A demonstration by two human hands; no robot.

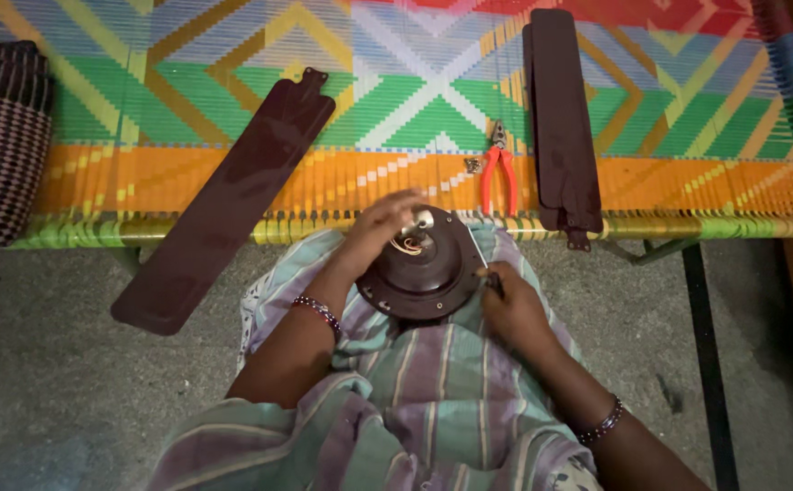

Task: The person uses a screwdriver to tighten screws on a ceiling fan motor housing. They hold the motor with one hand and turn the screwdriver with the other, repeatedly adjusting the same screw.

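The ceiling fan motor (424,273), a round dark brown housing, rests on the person's lap over striped green and purple cloth (415,391), just in front of the edge of a woven cot (396,100) in bright colours; the left hand (380,223) lies over the top of the motor with fingers curled about the short central shaft and the loose wires there, so it looks closed on the hub, though motion blur hides the exact grip; the right hand (510,309) sits against the motor's right rim, pinched narrow on a thin dark tool (492,280), most likely a screwdriver, whose tip I cannot make out; judging from this, the step in hand is work at the rim of the housing, probably on a screw where a blade bracket mounts, with the left hand steadying or turning the body; the next move seems to call for a firm hold on the hub so that the motor does not roll on the soft lap, and for the tool tip seated square before any twist; on the cot lie one fan blade (228,200) at a slant to the left, overhanging the edge, stacked blades (560,118) to the right, and red-handled pliers (498,168) with small metal fasteners (473,165) just beside them.
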